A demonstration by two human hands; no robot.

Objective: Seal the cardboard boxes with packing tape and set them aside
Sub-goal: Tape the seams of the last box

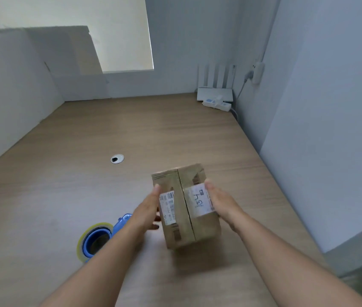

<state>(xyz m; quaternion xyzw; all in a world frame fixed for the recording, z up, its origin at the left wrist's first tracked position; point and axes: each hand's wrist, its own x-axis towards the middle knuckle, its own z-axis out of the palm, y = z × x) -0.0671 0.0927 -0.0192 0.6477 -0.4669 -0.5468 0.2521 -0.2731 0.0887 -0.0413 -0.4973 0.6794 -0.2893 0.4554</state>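
Hands | I see the left hand (146,211) and right hand (222,202) apart, arms outstretched, straight fingers pressed flat on opposite sides of the cardboard box (184,209) | Box: nearer me, right of grommet (117,158) | Tape dispenser (97,239): nearer me, slightly left of grommet

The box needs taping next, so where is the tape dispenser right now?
In the head view, the tape dispenser lies on the table at lower left, just left of the left hand and the cardboard box.
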